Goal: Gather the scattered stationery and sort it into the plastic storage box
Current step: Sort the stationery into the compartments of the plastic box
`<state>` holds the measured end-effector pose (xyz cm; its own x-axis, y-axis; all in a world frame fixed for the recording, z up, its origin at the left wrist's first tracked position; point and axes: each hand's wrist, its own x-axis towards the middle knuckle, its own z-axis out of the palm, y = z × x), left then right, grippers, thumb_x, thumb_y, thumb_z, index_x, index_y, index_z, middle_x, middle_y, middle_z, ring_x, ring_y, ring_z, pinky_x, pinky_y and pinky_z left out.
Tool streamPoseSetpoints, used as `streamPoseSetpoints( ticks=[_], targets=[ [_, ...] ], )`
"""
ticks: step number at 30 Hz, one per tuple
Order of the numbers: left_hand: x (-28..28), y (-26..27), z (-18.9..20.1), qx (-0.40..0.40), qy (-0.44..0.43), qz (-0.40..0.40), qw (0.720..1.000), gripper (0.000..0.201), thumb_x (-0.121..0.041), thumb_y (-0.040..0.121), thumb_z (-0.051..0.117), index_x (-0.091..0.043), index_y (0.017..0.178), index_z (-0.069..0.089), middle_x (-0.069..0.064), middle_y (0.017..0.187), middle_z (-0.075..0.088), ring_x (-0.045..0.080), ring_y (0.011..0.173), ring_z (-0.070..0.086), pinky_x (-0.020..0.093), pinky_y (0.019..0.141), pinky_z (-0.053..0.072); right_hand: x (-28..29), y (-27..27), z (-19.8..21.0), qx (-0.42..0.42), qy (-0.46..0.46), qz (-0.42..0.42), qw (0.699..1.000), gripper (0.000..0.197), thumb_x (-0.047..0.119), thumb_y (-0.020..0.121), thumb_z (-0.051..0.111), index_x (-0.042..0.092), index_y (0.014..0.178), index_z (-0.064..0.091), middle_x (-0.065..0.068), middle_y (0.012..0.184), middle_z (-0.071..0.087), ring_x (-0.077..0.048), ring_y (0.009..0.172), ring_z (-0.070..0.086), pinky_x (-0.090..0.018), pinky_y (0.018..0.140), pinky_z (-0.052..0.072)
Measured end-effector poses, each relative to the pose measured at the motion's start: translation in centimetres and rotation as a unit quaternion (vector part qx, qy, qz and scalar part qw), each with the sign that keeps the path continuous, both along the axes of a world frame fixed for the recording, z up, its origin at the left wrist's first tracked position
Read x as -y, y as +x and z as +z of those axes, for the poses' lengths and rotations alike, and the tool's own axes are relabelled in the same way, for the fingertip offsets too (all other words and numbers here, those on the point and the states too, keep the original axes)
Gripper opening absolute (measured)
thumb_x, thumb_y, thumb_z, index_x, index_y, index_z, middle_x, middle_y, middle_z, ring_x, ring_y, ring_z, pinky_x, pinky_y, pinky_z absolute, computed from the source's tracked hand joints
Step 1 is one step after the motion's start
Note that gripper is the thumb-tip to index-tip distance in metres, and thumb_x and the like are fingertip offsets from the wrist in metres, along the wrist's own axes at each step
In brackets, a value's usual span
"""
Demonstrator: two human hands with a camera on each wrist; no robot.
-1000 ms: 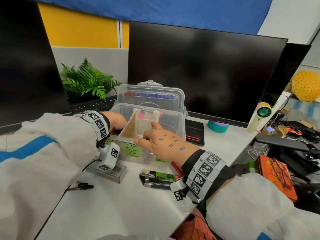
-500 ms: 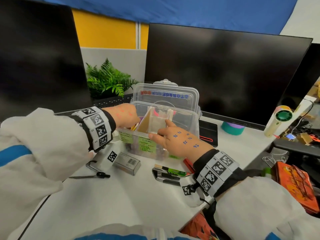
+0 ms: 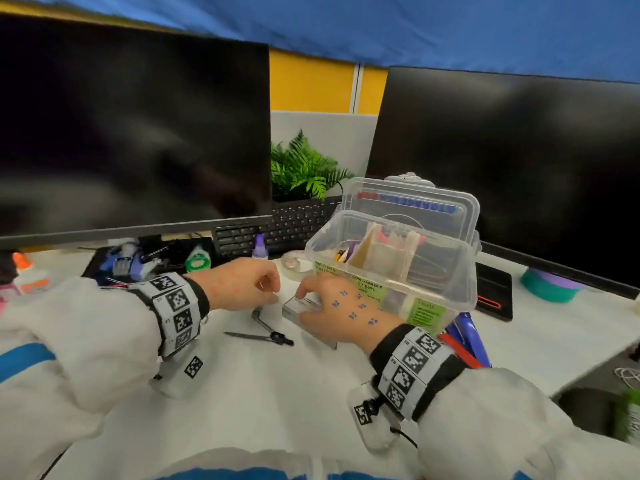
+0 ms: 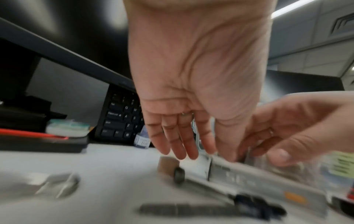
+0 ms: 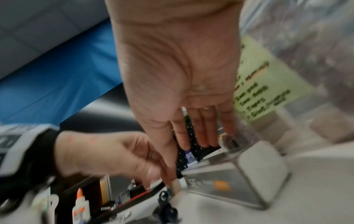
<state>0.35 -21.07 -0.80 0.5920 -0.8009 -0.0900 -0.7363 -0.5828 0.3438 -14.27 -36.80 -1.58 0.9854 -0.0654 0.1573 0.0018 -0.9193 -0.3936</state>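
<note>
Both hands are now out of the box and down on the worktop just in front of it; half a second ago the left hand was at the box's left end and the right hand lay on its front rim. The head view has also turned left, so more of the left side of the worktop shows. The left hand has its fingers curled together at a small white piece at the left end of the case; it seems to pinch this piece, but the blur does not let me be sure. The right hand lies over the case with bent fingers on its far edge and the thumb near, and the case rests on the worktop, touching or almost touching the box front. I judge that the sorting inside the box is paused and this case is the next thing to be gathered.

From left to right on the white worktop: a glue bottle, a dark tray with small tools, a keyboard under the monitors, a small purple-capped bottle, a tape roll, a compass lying before the hands, then the open box with its lid standing up, blue and red things behind the right wrist, and a teal roll at far right. A fern stands between two dark monitors.
</note>
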Motion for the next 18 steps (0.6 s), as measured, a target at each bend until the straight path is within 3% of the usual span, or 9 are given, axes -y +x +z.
streamPoseSetpoints(
  ticks=[3,6,8,12,15,18],
  targets=[
    [-1.4,-0.8,-1.4,-0.025,0.079,-0.074,0.994,0.033,-0.044,0.084,0.072,-0.039,0.115,0.066,-0.015,0.109,0.063,0.008,0.101,0.059,0.026,0.091,0.051,-0.4,1.4,-0.7,-0.113,0.002,-0.048,0.992,0.05,0.037,0.084,0.072,0.025,0.129,0.055,0.001,0.127,0.056,-0.017,0.112,0.051,-0.025,0.082,0.036],
    [-2.0,-1.5,-2.6,-0.01,0.098,-0.098,0.99,0.037,-0.041,0.082,0.074,-0.042,0.118,0.066,-0.012,0.112,0.06,0.008,0.105,0.056,0.024,0.094,0.047,-1.0,2.6,-1.3,-0.189,0.005,-0.057,0.98,0.061,0.034,0.079,0.075,0.028,0.132,0.045,-0.001,0.124,0.052,-0.019,0.109,0.048,-0.03,0.08,0.039],
    [-2.4,-1.8,-2.9,-0.012,0.092,-0.096,0.991,0.031,-0.036,0.084,0.073,-0.037,0.114,0.068,-0.011,0.104,0.062,0.011,0.099,0.057,0.026,0.091,0.048,-1.3,3.2,-1.5,-0.194,-0.02,-0.061,0.979,0.055,0.026,0.08,0.07,0.03,0.127,0.041,0.001,0.113,0.05,-0.022,0.109,0.049,-0.032,0.078,0.038],
    [-4.0,-1.9,-2.8,-0.025,0.103,-0.08,0.991,0.027,-0.038,0.086,0.073,-0.03,0.111,0.066,-0.011,0.094,0.059,0.008,0.082,0.052,0.018,0.067,0.04,-2.8,4.4,-1.1,-0.227,-0.018,-0.037,0.973,0.062,0.02,0.079,0.072,0.027,0.13,0.037,0.003,0.108,0.046,-0.021,0.1,0.048,-0.031,0.074,0.038],
    [-6.2,-1.1,-2.7,-0.046,0.109,-0.035,0.992,0.029,-0.039,0.085,0.075,-0.027,0.111,0.067,-0.011,0.095,0.06,0.005,0.081,0.053,0.017,0.067,0.039,-4.8,5.9,-0.9,-0.259,-0.003,0.001,0.966,0.068,0.027,0.073,0.078,0.028,0.13,0.041,0.002,0.117,0.049,-0.021,0.105,0.051,-0.034,0.082,0.046],
    [-9.1,-0.1,-2.4,-0.071,0.106,0.004,0.992,0.023,-0.038,0.084,0.077,-0.029,0.102,0.068,-0.014,0.091,0.059,0.001,0.077,0.052,0.016,0.066,0.04,-6.8,7.4,-1.3,-0.273,-0.013,0.022,0.962,0.063,0.036,0.071,0.08,0.026,0.126,0.051,0.001,0.125,0.051,-0.019,0.105,0.051,-0.03,0.081,0.044]
  ],
)
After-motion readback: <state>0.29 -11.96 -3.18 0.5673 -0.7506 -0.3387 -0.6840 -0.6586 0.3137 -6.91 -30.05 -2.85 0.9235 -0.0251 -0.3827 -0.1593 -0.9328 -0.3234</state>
